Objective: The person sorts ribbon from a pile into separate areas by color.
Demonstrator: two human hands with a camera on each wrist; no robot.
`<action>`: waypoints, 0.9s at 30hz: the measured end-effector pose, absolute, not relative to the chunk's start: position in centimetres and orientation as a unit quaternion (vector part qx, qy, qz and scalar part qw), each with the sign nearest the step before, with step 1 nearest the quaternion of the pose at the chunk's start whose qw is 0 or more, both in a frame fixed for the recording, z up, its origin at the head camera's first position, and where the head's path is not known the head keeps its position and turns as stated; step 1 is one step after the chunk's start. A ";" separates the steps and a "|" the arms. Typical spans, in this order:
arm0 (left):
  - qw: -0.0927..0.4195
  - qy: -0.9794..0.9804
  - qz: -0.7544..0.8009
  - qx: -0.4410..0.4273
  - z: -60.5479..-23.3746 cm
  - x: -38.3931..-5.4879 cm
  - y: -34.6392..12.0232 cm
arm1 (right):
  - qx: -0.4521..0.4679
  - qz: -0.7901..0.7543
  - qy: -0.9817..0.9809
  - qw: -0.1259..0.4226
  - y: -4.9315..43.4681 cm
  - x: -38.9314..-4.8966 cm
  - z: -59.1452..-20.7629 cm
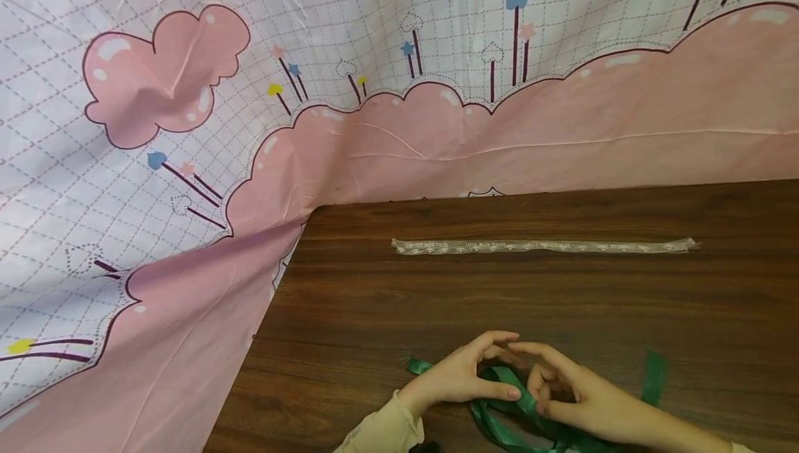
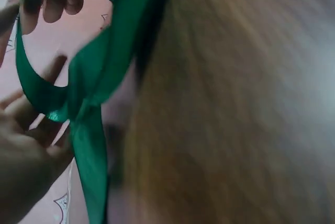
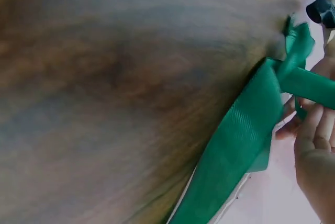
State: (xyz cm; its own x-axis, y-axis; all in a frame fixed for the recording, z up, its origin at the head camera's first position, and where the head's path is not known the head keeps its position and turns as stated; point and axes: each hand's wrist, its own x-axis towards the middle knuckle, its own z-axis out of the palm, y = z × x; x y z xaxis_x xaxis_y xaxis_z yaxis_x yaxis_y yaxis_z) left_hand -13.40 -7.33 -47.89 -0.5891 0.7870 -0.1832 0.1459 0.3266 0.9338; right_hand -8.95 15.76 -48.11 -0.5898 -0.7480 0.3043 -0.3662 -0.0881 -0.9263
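A green satin ribbon (image 1: 496, 418) is looped and crossed between the two hands near the table's front edge. My left hand (image 1: 458, 373) curves in a C shape, thumb and fingers apart, with the thumb touching the ribbon. In the left wrist view its fingers are spread behind the ribbon loop (image 2: 39, 93). My right hand (image 1: 580, 394) faces it, fingers bent, and holds part of the ribbon; the exact contact is partly hidden. The fingertips of both hands nearly meet. A wide ribbon tail (image 3: 230, 145) hangs down in the right wrist view.
A clear, flat strip with white print (image 1: 543, 247) lies lengthwise across the dark wooden table (image 1: 374, 300). Pink and white patterned cloth (image 1: 437, 141) rises behind the table and along its left side. A small black object (image 3: 320, 12) shows in the right wrist view.
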 end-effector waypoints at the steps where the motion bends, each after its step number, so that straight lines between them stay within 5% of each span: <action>1: 0.334 0.738 0.489 0.323 -47.8 -13.4 -7.2 | -0.425 -0.618 0.639 0.168 15.7 -9.1 -48.0; 12: 0.361 0.669 0.566 0.320 -47.2 -13.2 -7.5 | -0.387 -0.700 0.524 0.292 16.7 -9.5 -46.8; 18: 0.347 0.648 0.587 0.340 -46.6 -13.3 -7.9 | -0.396 -0.679 0.533 0.313 17.5 -9.5 -45.6; 27: 0.327 0.583 0.652 0.359 -44.8 -13.3 -8.4 | -0.404 -0.693 0.542 0.249 19.0 -9.9 -43.7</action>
State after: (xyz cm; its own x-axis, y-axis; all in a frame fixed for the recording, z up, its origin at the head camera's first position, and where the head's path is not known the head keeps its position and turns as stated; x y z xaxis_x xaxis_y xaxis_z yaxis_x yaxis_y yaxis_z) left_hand -13.34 -8.41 -44.82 -0.5286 0.8443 0.0877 -0.0069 -0.1076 0.9942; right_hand -9.85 19.00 -43.69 -0.5487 -0.7842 0.2896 -0.0928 -0.2872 -0.9534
